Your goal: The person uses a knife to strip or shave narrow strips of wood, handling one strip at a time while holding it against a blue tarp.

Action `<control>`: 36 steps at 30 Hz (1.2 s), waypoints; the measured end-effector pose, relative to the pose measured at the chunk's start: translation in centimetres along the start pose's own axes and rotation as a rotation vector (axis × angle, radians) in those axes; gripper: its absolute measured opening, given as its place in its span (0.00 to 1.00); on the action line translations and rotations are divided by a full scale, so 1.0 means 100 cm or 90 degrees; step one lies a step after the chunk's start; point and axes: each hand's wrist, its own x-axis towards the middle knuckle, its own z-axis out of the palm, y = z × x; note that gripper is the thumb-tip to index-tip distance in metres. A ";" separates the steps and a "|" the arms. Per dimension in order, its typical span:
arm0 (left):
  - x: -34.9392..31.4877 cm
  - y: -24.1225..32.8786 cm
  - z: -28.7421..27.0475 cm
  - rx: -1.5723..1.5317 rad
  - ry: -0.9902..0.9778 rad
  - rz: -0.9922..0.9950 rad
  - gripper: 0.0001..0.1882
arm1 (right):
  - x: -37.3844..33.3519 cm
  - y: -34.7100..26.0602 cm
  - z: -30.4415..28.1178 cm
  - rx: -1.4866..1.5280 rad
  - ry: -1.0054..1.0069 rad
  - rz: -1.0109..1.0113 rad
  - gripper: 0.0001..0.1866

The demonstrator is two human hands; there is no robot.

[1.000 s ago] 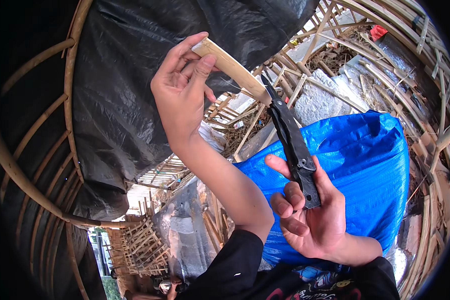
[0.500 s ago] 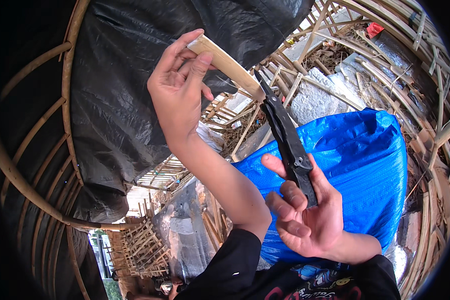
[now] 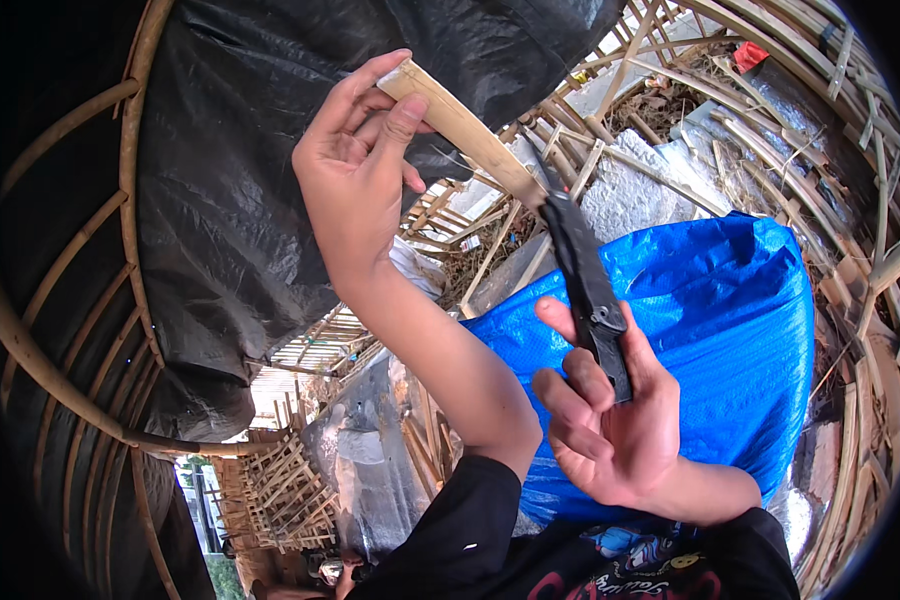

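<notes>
Raised in the upper middle, my left hand (image 3: 355, 190) pinches one end of a flat, pale bamboo slat (image 3: 475, 135) between thumb and fingers. The slat slopes down to the right. At its lower end it meets a black knife (image 3: 585, 270), just where blade and handle join. The blade is dark and slightly blurred; it points up and left, crossing beside the slat's tip. My right hand (image 3: 625, 440) is closed around the butt of the knife's handle, with its fingers curled in front. Where exactly the edge touches the slat is hard to make out.
A blue plastic tarp or sack (image 3: 710, 300) lies under my right hand. Black sheeting (image 3: 235, 180) over bent bamboo poles (image 3: 130, 200) rises at the left. Split bamboo strips (image 3: 770, 150) are piled at the right, and a bamboo lattice (image 3: 285, 490) stands at lower left.
The slat's lower end and the knife's upper part have shifted slightly right and down. Both hands keep their hold and have barely moved.
</notes>
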 end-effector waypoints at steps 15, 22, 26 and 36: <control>-0.001 0.001 0.001 -0.004 -0.014 -0.004 0.19 | -0.003 0.003 0.006 -0.047 0.025 0.016 0.37; -0.001 0.002 0.003 0.006 -0.011 -0.007 0.19 | -0.001 0.003 0.005 -0.085 0.037 -0.018 0.36; -0.001 0.003 0.003 0.006 -0.009 -0.010 0.19 | 0.002 0.000 0.003 -0.073 0.052 -0.004 0.36; -0.001 0.001 0.001 0.011 -0.015 -0.004 0.19 | -0.001 0.003 0.002 -0.130 0.067 0.000 0.36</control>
